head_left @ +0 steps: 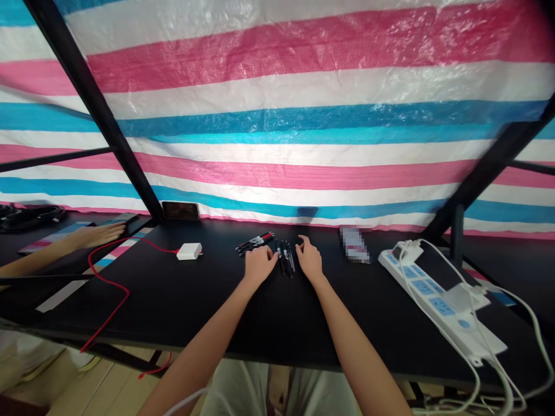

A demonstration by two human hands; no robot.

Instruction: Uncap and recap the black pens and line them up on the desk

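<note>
Several dark slim pens lie side by side on the black table, in the gap between my two hands. My left hand rests just left of them, palm down, fingers bent forward and thumb apart, near the closest pen. Beyond its fingertips is a second bunch of pens, dark with some red and white parts, lying aslant and partly hidden by the hand. On the other side, my right hand has its fingers apart, with the index finger reaching forward. Neither hand visibly grips a pen.
A white charger with a red cable sits left, and a phone leans at the back. On the right are a blurred packet and a white power strip with cables. Another person's hand lies at far left.
</note>
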